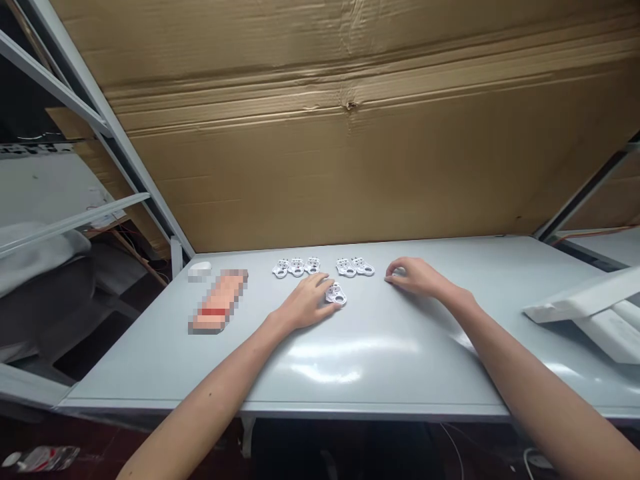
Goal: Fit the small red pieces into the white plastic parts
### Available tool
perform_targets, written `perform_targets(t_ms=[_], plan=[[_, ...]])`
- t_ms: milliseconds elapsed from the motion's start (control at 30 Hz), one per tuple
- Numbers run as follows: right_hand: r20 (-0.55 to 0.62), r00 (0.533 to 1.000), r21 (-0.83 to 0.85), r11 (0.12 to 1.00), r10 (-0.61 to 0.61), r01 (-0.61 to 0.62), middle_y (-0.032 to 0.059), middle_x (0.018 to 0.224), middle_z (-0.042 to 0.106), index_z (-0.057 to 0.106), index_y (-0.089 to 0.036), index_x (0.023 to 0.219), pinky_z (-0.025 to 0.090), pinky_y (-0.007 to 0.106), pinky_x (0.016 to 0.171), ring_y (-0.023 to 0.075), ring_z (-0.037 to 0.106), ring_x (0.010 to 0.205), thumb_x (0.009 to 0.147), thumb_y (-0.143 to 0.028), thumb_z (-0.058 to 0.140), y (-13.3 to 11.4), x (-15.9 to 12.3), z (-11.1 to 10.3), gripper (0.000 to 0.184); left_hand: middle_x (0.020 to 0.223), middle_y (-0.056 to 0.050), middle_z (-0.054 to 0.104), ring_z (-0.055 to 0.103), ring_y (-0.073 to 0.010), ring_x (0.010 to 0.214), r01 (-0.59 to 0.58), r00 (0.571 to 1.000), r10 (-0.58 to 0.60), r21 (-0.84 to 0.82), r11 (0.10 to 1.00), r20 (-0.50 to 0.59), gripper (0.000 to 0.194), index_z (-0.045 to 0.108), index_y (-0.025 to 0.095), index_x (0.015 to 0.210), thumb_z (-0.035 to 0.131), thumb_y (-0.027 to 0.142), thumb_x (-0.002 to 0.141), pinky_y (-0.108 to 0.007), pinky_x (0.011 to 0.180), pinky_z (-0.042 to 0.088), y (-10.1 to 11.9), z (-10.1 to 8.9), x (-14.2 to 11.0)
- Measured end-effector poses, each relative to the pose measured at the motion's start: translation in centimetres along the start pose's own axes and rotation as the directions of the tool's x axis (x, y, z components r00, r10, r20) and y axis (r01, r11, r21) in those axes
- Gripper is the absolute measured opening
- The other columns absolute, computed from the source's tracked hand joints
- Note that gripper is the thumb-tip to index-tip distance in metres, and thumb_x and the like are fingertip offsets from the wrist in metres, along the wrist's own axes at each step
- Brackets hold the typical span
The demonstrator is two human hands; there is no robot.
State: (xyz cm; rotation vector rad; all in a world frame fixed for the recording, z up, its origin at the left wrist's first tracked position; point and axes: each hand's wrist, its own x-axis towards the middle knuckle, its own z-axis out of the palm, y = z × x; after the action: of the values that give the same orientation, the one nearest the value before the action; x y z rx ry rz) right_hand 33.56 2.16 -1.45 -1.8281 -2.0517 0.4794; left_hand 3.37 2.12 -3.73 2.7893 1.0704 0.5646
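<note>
My left hand [309,303] is on the tabletop, thumb and fingers closed about the edges of a small white plastic part with a round hole [337,294]. Behind it, a group of three similar white parts [297,267] lies side by side. A pair of the same kind [355,267] sits to their right. My right hand [411,275] rests on the table to the right of that pair, thumb and fingertips brought together in a pinch. Whether anything small is between those fingertips cannot be made out.
The grey-white table [390,373] backs onto a tall cardboard sheet [350,180]. At left lie a blurred-out orange box [220,301] and a small white object [200,269]. White foam-like pieces [600,310] jut in at right. A metal frame [115,147] rises at left.
</note>
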Motion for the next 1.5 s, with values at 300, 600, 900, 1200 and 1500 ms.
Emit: perform_targets(t_ms=[300, 600, 900, 1200, 1500], plan=[[-0.148, 0.983, 0.479, 0.862, -0.106, 0.165, 0.0083, 0.091, 0.074, 0.068, -0.021, 0.083, 0.05, 0.036, 0.078, 0.0248, 0.068, 0.086, 0.083, -0.056, 0.063, -2.6, 0.1, 0.8, 0.035, 0.135, -0.015, 0.057, 0.052, -0.0302, 0.128, -0.036, 0.999, 0.036, -0.009, 0.999, 0.015, 0.044, 0.057, 0.018, 0.127, 0.057, 0.046, 0.094, -0.044, 0.106, 0.043, -0.2, -0.4, 0.0], [0.099, 0.992, 0.895, 0.442, -0.078, -0.055, 0.0101, 0.097, 0.075, 0.076, -0.019, 0.095, 0.053, 0.04, 0.094, 0.0241, 0.07, 0.097, 0.075, -0.047, 0.079, -6.3, -0.9, 3.3, 0.035, 0.127, -0.015, 0.061, 0.056, -0.0292, 0.12, -0.077, 0.997, 0.078, -0.028, 0.997, 0.021, 0.04, 0.059, 0.016, 0.121, 0.058, 0.045, 0.095, -0.041, 0.102, 0.045, -0.1, -1.1, 0.0], [0.259, 0.963, 0.891, 0.366, 0.075, -0.269, 0.0131, 0.106, 0.076, 0.075, -0.017, 0.093, 0.052, 0.039, 0.102, 0.0252, 0.069, 0.107, 0.085, -0.031, 0.073, -5.8, -0.7, 4.2, 0.017, 0.12, -0.013, 0.063, 0.058, -0.0284, 0.114, -0.075, 0.997, 0.075, -0.05, 0.996, 0.016, 0.038, 0.059, 0.018, 0.121, 0.058, 0.044, 0.094, -0.04, 0.096, 0.048, -0.1, -1.1, -0.1], [0.251, 0.968, 0.909, 0.342, 0.005, -0.237, 0.0115, 0.117, 0.073, 0.074, -0.018, 0.096, 0.048, 0.04, 0.108, 0.0261, 0.064, 0.118, 0.082, -0.03, 0.076, -5.5, -0.6, 4.2, 0.018, 0.129, -0.016, 0.06, 0.054, -0.0314, 0.122, -0.082, 0.995, 0.081, 0.021, 0.996, 0.061, 0.044, 0.059, 0.015, 0.124, 0.063, 0.044, 0.091, -0.042, 0.101, 0.045, -0.2, -1.5, -0.1], [0.237, 0.971, 0.889, 0.403, -0.004, -0.216, 0.0123, 0.106, 0.075, 0.074, -0.017, 0.098, 0.054, 0.037, 0.101, 0.0248, 0.068, 0.109, 0.08, -0.038, 0.079, -5.7, -0.7, 4.6, 0.028, 0.123, -0.013, 0.062, 0.058, -0.0282, 0.115, -0.084, 0.995, 0.085, -0.024, 0.996, 0.044, 0.038, 0.059, 0.018, 0.121, 0.062, 0.043, 0.092, -0.04, 0.099, 0.047, -0.2, -1.3, -0.1]])
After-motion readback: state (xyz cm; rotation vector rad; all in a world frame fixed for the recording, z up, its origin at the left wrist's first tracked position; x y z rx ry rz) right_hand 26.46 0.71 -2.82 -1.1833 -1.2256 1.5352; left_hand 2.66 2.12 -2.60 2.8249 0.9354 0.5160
